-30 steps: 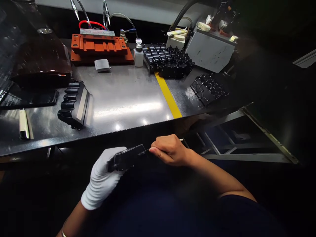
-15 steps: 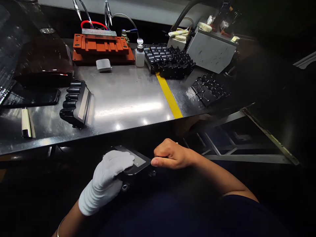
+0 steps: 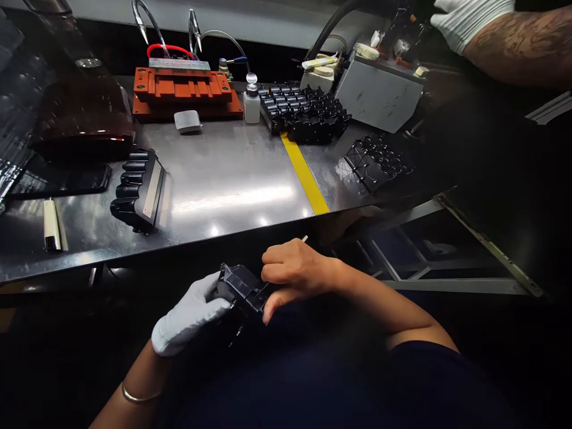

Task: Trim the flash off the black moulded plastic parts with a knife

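My left hand (image 3: 190, 316), in a white glove, grips a small black plastic part (image 3: 241, 288) below the front edge of the steel table (image 3: 223, 179). My bare right hand (image 3: 295, 271) is closed on the same part from the right, and a thin pale stick (image 3: 304, 239) pokes out above its knuckles. Both hands are over my lap, in front of the table.
On the table lie a black ribbed part with a silver strip (image 3: 138, 190), an orange fixture (image 3: 185, 92), a small white bottle (image 3: 251, 104), trays of black parts (image 3: 306, 113), a grey box (image 3: 379, 89) and a yellow line (image 3: 304, 173). Another person's gloved hand (image 3: 469, 18) reaches in at top right.
The black part has been turned over in my hands, its flat grey face no longer up. My right hand moved left onto it. A co-worker's gloved hand appeared at top right.
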Available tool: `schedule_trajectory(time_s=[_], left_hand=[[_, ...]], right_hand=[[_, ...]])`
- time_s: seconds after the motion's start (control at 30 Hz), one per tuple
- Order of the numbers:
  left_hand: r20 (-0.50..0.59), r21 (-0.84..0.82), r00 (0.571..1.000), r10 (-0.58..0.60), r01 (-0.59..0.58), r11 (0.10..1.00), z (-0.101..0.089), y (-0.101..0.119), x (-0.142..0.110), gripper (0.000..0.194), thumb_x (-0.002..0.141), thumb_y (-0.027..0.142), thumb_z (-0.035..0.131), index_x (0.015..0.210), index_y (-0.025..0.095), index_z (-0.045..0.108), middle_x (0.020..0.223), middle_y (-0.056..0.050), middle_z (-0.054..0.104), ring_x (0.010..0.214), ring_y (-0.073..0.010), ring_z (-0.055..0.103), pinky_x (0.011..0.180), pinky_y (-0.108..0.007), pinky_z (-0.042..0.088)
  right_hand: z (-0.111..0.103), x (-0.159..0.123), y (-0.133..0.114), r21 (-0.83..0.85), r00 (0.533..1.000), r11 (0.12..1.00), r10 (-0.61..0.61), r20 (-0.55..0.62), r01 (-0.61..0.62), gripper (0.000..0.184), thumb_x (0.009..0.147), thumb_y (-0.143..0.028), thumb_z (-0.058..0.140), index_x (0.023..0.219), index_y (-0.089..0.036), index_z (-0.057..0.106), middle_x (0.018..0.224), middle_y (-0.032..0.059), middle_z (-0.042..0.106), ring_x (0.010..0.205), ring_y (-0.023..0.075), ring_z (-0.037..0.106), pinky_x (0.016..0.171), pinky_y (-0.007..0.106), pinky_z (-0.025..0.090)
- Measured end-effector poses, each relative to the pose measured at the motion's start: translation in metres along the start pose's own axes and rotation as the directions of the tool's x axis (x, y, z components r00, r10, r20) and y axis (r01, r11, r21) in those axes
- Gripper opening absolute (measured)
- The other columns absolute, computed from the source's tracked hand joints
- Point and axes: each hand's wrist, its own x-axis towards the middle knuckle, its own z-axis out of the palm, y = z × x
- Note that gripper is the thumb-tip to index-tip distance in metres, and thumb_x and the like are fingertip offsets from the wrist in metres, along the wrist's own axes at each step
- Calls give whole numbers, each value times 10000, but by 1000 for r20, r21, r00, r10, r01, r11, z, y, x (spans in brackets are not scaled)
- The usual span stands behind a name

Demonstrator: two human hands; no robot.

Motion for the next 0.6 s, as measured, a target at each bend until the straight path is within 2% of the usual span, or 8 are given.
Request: schedule_trajectory(time_s=[0.13,0.27,0.37,0.5,0.6], left_hand=[[-52,33,998,29,-27,999,4,3,2,426,691,509,721,916,158,632,766,-15,613,667,-163,511,619,-280,466],[-91,42,994,53,-50,998,8,7,4,414,701,503,706,917,156,640,774,-23,629,675,-171,524,629,-277,472],[-111,44,989,100,-96,994,11,9,6,472,697,565,687,923,151,663,783,-40,654,700,-189,545,649,-284,486],[-123,37,984,132,-129,991,11,7,6,518,688,591,689,960,150,691,875,-76,696,822,-240,587,720,-302,504],[-99,21,993,66,-64,998,7,6,2,426,710,500,713,971,164,693,842,-51,690,756,-212,593,690,-287,504]], right_hand=[[4,-2,1,-36,999,999,-29,-42,27,570,864,-634,493,535,-172,437,527,-41,370,494,85,335,470,247,188],[7,0,0,-80,994,996,26,-102,-34,567,888,-636,442,582,-163,505,553,-29,414,512,88,364,482,240,218],[8,2,-1,-75,992,996,43,-119,-53,584,910,-621,414,549,-166,472,539,-31,390,502,86,353,483,240,216],[10,-2,-1,37,991,990,135,-12,-135,584,916,-615,410,534,-173,413,517,-37,378,478,79,339,471,246,195],[8,-8,3,286,975,937,162,153,-200,598,905,-627,424,518,-176,363,490,-44,382,447,62,334,453,237,193]])
